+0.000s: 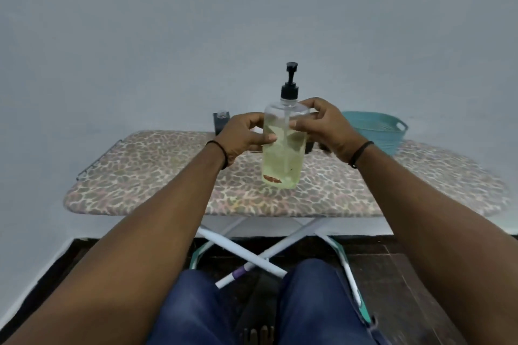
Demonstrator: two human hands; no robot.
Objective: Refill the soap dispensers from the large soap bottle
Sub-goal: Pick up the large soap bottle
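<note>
A clear plastic soap bottle [283,159] with pale yellow-green liquid and a black pump head stands upright over the middle of the ironing board [157,176]. My left hand [241,137] grips its left side, thumb across the front. My right hand [328,126] holds its right shoulder with curled fingers. Whether the base touches the board I cannot tell. A dark small container [220,120] shows partly behind my left hand.
A teal plastic basket [384,131] sits at the board's back right. The board has a leopard-print cover and white crossed legs [252,255] below. A pale wall rises close behind. My knees in blue jeans are at the bottom edge.
</note>
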